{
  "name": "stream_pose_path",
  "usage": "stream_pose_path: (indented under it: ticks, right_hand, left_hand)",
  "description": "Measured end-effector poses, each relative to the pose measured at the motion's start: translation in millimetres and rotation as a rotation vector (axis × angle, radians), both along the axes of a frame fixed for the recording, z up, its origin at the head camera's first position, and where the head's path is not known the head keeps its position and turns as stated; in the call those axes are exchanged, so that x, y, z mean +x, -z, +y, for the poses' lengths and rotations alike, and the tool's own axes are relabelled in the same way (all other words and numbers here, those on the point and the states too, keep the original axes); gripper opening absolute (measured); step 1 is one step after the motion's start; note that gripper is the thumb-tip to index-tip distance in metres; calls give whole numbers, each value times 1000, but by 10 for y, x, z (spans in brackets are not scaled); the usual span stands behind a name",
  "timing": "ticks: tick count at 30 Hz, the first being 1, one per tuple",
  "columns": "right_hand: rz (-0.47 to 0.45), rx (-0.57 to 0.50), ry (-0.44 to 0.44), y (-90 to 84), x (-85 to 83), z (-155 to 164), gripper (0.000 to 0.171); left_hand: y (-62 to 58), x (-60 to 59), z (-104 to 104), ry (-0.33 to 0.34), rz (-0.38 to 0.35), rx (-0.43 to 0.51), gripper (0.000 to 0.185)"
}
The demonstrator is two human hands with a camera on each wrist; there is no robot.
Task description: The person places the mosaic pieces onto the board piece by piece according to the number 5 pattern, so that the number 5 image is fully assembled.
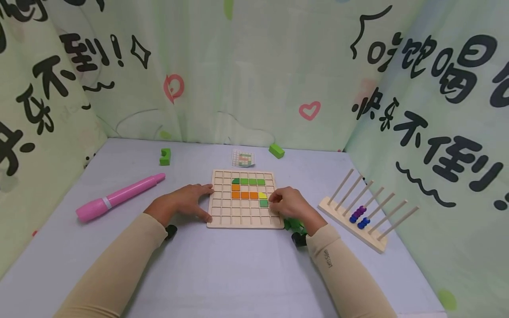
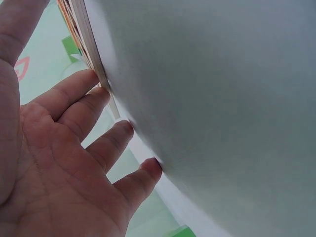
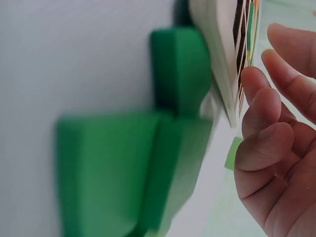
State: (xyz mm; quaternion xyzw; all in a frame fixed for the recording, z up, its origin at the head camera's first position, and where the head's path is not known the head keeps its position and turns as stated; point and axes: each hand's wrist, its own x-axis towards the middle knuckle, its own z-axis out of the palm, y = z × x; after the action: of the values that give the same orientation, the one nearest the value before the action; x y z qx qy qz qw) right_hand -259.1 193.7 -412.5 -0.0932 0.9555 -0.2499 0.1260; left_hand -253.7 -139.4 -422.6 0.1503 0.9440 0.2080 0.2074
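A wooden grid board (image 1: 244, 221) is laid flat near the middle of the pale grey table (image 1: 222, 274), and coloured tiles are set in its cells: a row of green tiles (image 1: 248, 181), an L of orange tiles (image 1: 243, 194) below it, a yellow tile (image 1: 262, 195) and one darker green tile (image 1: 263, 203) at the right. The board's left edge is touched by the left hand (image 1: 184, 202), whose fingers (image 2: 79, 96) are spread almost straight, with the tips laid against the board's edge and the table; nothing is gripped. The right hand (image 1: 289, 204) is rested at the board's right edge beside the darker green tile, with its fingers (image 3: 264, 111) loosely curled; whether anything is pinched cannot be told.

Green blocks (image 3: 148, 163) are seen on the table just beside the board's near right corner, under the right wrist. Behind the board a small pattern card (image 1: 243, 159) is laid, with a green block (image 1: 276, 151) to its right and a notched green block (image 1: 165, 157) to its left. A large pink marker (image 1: 119, 197) is placed well to the left, and a wooden rod abacus (image 1: 367, 210) with blue and purple beads stands at the right.
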Motion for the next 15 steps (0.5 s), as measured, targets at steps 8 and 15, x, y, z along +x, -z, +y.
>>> stream_pose_path:
  ticks: [8, 15]
  right_hand:
    - [8, 8, -32, 8, 173, 328, 13]
    - [-12, 21, -29, 17, 319, 591, 20]
  left_hand:
    - [17, 11, 10, -6, 0, 3, 105]
    - [28, -14, -6, -1, 4, 2, 104]
